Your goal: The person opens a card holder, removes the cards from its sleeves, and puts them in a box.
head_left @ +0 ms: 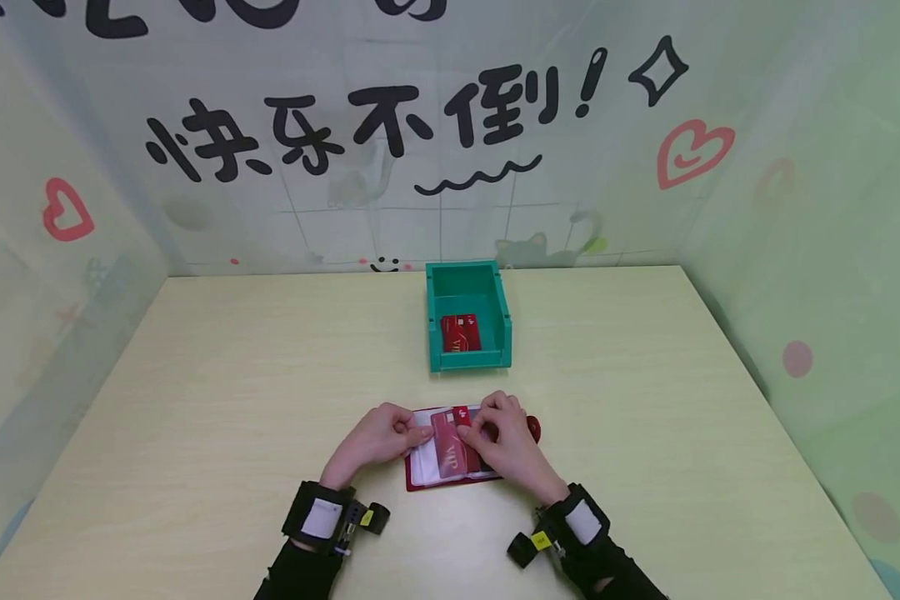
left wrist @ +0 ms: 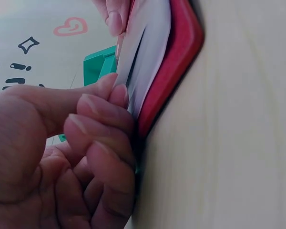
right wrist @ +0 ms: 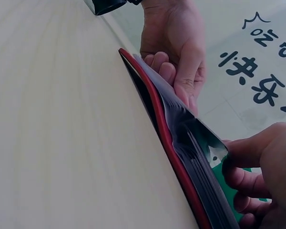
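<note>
A card holder [head_left: 423, 468] with a red cover and pale plastic sleeves lies open on the table. A red VIP card [head_left: 450, 450] is partly inside one sleeve, its right part sticking out. My left hand [head_left: 378, 437] pinches the sleeve's left edge between thumb and fingertip; the left wrist view shows the clear sleeve [left wrist: 155, 52] lifted from the red cover [left wrist: 188, 43]. My right hand [head_left: 512, 446] pinches the card's right side, thumb on top. In the right wrist view the stacked sleeves [right wrist: 200, 167] bulge apart near the right hand [right wrist: 257, 176].
Beyond the holder, a teal bin [head_left: 471, 361] stands on the pale wooden table [head_left: 285, 367], with red cards [head_left: 461, 333] lying inside. A printed backdrop [head_left: 307, 225] rises behind the table's far edge, and side panels flank it.
</note>
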Demonstrator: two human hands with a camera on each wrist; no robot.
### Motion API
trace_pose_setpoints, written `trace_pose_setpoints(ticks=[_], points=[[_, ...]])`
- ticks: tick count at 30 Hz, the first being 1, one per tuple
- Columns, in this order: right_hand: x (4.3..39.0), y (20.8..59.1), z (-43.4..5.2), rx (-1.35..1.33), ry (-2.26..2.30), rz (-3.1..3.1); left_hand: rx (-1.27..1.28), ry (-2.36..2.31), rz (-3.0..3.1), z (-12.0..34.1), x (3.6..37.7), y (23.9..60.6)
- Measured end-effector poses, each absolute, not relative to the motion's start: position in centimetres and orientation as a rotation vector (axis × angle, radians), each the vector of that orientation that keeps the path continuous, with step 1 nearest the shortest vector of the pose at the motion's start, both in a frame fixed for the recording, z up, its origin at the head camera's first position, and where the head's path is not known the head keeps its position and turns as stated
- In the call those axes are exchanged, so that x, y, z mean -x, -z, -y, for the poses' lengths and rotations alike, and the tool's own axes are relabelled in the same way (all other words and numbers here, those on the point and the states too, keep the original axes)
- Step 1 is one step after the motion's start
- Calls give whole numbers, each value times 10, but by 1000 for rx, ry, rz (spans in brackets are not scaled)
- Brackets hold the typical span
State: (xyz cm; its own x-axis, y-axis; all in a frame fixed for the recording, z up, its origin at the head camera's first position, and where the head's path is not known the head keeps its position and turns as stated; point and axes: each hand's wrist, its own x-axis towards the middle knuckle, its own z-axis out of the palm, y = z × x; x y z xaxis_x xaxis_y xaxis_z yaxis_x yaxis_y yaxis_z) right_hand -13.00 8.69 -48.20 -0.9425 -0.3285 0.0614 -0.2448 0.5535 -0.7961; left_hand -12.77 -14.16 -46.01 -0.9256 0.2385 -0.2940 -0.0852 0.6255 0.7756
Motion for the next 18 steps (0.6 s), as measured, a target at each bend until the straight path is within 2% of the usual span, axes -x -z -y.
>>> trace_pose_setpoints(ticks=[18], points=[[143,475,-99,395,1377,-2574,-111,-1219,-2456,142,128,459]])
